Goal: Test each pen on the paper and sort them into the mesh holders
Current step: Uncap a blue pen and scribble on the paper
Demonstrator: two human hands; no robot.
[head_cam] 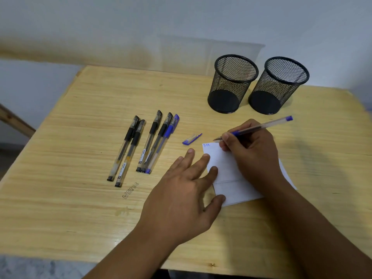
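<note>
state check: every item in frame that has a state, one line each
blue pen: uncapped, gripped in right hand, tip just above the paper's far corner
blue cap: off, lying on table
paper: flat, blue scribble at corner, pinned by left hand
five pens: capped, lying on table
two mesh holders: upright, empty

Two mesh holders, six pens: five capped on table, one uncapped blue pen; one loose cap, one paper, two hands.
</note>
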